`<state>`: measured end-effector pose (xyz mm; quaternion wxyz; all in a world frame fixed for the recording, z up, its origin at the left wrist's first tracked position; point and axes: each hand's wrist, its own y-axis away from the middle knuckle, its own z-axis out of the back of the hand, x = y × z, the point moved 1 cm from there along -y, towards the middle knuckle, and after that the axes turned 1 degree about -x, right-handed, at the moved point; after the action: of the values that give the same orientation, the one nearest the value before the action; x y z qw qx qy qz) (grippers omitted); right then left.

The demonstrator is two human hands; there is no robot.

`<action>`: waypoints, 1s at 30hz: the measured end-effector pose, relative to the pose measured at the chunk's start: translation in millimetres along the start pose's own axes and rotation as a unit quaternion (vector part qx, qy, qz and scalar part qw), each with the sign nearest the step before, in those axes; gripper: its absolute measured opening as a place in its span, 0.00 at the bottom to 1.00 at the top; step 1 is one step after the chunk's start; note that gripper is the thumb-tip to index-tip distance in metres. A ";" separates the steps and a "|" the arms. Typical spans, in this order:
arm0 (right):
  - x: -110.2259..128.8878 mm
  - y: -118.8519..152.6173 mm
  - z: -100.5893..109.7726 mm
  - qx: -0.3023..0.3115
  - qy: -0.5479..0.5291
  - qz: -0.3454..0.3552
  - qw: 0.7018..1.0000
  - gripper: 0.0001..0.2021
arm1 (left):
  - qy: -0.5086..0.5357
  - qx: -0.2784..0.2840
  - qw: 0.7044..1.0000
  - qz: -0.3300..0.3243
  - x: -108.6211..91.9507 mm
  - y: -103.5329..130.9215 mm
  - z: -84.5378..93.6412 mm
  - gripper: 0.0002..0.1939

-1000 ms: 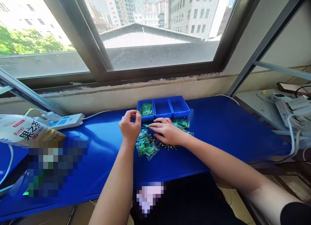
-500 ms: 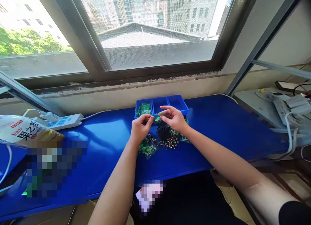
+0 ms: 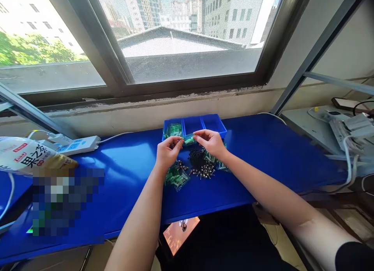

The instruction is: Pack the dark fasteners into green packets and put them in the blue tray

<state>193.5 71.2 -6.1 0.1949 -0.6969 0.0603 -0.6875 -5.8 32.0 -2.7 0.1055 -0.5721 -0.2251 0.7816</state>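
Observation:
Between my two hands a small clear plastic bag (image 3: 189, 139) with green pieces in it is stretched just in front of the blue bin. My left hand (image 3: 169, 152) pinches its left end between thumb and finger. At the other end, my right hand (image 3: 210, 143) is closed on it the same way. Below lie a heap of black small parts (image 3: 196, 158) and a scatter of metal screws (image 3: 204, 170). More green-filled bags (image 3: 177, 179) rest by my left wrist, and others are partly hidden under my right hand.
A blue three-compartment bin (image 3: 193, 124) stands at the back, green bags in its left compartment. A power strip (image 3: 78, 145) and a printed plastic bottle or bag (image 3: 32, 156) are at left. A lit phone-like screen (image 3: 181, 234) lies below the table edge.
My right fingers, spread and raised before, have closed on the right end of the small bag. The bag is now held level between both hands.

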 end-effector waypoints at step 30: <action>7.5 5.0 -1.6 -0.028 0.083 0.010 0.996 0.15 | 0.077 0.011 0.996 0.037 -3.0 -0.1 -1.4 0.15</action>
<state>193.2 63.7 -0.9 0.1763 -0.6418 0.1028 -0.7392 -3.5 31.1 -0.5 0.0999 -0.6372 -0.1869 0.7410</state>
